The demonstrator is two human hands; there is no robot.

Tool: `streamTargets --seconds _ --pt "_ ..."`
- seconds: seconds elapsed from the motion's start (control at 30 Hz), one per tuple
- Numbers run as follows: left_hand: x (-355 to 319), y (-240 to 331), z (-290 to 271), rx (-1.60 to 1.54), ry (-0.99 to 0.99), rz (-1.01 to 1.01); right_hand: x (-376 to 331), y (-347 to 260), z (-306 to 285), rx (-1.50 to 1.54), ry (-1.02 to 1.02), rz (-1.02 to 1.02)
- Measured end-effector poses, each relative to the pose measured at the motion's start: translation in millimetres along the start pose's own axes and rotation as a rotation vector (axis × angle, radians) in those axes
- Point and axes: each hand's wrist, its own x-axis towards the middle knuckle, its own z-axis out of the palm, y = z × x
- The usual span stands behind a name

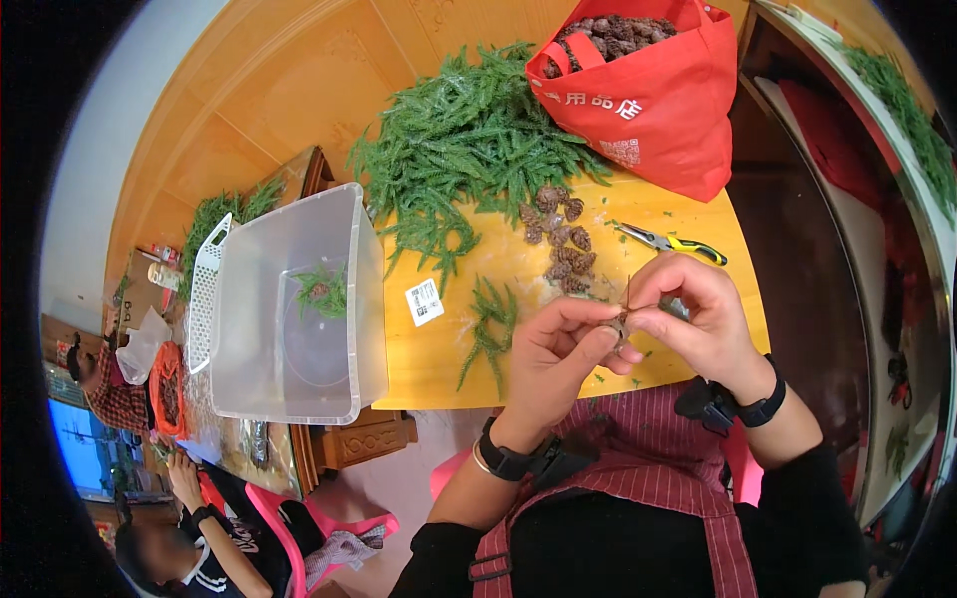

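Observation:
Above the yellow table's near edge, my two hands meet fingertip to fingertip. My left hand (560, 351) is closed, pinching what looks like a small brown pine cone (622, 325), mostly hidden by the fingers. A thin brown wire (627, 291) sticks up from it, and my right hand (698, 317) pinches that wire close to the cone. Just beyond my hands lies a cluster of pine cones (560, 239). Pliers with yellow-and-black handles (674, 242) rest on the table past my right hand. A green artificial sprig (488, 332) lies left of my left hand.
A heap of green sprigs (469, 130) covers the table's far side, beside a red bag (663, 110) filled with pine cones. At left stands a clear plastic bin (367, 329) holding a sprig with a cone. A white label (424, 302) lies between. Other people sit at far left.

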Motion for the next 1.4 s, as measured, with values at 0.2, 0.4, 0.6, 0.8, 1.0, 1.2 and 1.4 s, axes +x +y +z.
streamTargets --seconds 0.2,0.4,0.6,0.8,1.0,1.2,1.4 --pt "-1 0 -3 0.113 0.010 0.012 5 -4 0 -0.242 -0.020 -0.178" --pt "-3 5 -2 0.155 0.002 0.038 8 -2 1 -0.356 -0.045 -0.297" --pt "-5 1 -6 0.211 0.014 0.033 8 1 2 -0.417 -0.072 -0.334" --pt "-5 2 -4 0.202 0.019 0.006 0 3 3 -0.383 -0.042 -0.277" --pt "-3 4 -4 0.207 0.017 0.014 4 -2 -1 -0.283 -0.048 -0.209" --pt "-3 4 -3 0.095 0.013 0.024 -1 2 2 -0.241 -0.025 -0.222" --pt "-2 1 -1 0.123 0.041 0.051 -2 1 0 -0.216 -0.024 -0.184"
